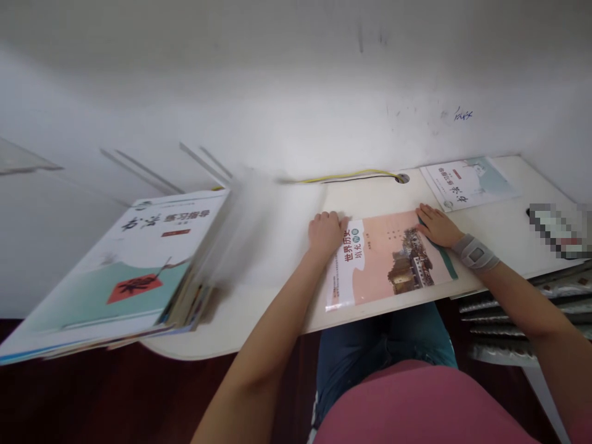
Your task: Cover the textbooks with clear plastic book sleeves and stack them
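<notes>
A pink-and-white booklet (377,259) lies on the table in front of me, with Chinese lettering down its left side and a picture of buildings at its lower right. Curled fingers of my left hand (327,233) close on the booklet's upper left edge, the thumb on the cover. My right hand (439,227), with a grey band on the wrist, rests on the upper right corner with its fingers stretched out. Along that right side shows a dark green strip (446,262). A glossy shine appears at the booklet's lower left corner.
To the left stands a stack of booklets (148,253) with a white-and-green cover on top. A similar booklet (469,182) lies at the back right, near a pixelated device (559,231). A yellow cable (342,176) runs along the wall into a round hole (402,178).
</notes>
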Motion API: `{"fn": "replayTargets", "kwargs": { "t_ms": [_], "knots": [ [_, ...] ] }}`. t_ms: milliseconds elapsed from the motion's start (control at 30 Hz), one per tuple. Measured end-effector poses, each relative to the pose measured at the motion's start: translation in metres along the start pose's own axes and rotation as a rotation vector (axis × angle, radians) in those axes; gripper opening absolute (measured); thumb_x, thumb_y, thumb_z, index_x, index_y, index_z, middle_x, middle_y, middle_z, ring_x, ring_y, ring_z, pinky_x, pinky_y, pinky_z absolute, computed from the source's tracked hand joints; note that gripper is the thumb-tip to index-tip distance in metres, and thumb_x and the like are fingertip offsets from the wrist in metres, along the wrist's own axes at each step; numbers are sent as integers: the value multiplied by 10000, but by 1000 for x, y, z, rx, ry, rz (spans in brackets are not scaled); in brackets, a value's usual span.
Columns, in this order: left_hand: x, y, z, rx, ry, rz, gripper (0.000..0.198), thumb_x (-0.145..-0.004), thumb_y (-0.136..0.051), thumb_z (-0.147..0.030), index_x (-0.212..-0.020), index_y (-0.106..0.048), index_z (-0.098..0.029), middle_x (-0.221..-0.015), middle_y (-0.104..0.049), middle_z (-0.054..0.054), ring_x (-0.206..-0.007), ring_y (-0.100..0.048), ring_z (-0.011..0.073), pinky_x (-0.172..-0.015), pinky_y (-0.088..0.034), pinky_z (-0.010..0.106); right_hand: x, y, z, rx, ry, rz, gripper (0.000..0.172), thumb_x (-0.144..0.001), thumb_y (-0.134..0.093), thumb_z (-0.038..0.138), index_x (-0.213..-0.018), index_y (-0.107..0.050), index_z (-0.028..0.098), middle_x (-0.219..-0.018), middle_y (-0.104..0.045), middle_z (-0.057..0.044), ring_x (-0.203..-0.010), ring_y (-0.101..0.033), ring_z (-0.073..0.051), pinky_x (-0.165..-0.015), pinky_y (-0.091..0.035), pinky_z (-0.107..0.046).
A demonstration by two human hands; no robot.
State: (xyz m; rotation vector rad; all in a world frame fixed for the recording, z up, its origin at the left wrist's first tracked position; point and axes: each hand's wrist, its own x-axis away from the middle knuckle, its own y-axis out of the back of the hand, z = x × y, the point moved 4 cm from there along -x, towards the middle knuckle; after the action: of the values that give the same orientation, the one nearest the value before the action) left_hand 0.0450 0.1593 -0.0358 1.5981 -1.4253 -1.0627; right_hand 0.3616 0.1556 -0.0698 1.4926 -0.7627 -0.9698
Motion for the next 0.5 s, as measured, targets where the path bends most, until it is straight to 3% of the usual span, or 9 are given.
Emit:
{"fn": "replayTargets", "kwargs": {
  "t_ms": [167,333,400,500],
  "knots": [
    [-13,9,1,205,116,15,375,-811,-495,-533,-726,-607,-186,-916,-659,170,-998,-584,339,-912,-412,452,0,0,-1,11,-33,2,615,-970,-211,466,-1416,-391,83,-1504,-352,-158,-1377,-338,-291,-1088,-317,-440],
    [16,27,22,484,215,25,427,-826,-460,-562,-911,-612,-172,-907,-678,108,-863,-634,237,-759,-491,363,0,0,0,38,-42,20,604,-968,-234,460,-1426,-378,94,-1507,-345,-156,-1377,-338,-279,-1087,-320,-433],
    [39,30,33,616,251,109,454,-807,-479,-581,-884,-614,-154,-778,-666,89,-714,-634,203,-644,-504,329,0,1,2,46,-23,20,592,-965,-259,467,-1429,-380,121,-1506,-348,-156,-1376,-338,-288,-1077,-329,-446],
    [76,27,41,829,314,356,391,-702,-637,-558,-740,-601,-171,-637,-614,45,-576,-587,170,-535,-481,292,1,2,4,45,14,14,575,-962,-285,483,-1427,-391,160,-1494,-367,-166,-1368,-348,-309,-1061,-336,-471]
  ]
}}
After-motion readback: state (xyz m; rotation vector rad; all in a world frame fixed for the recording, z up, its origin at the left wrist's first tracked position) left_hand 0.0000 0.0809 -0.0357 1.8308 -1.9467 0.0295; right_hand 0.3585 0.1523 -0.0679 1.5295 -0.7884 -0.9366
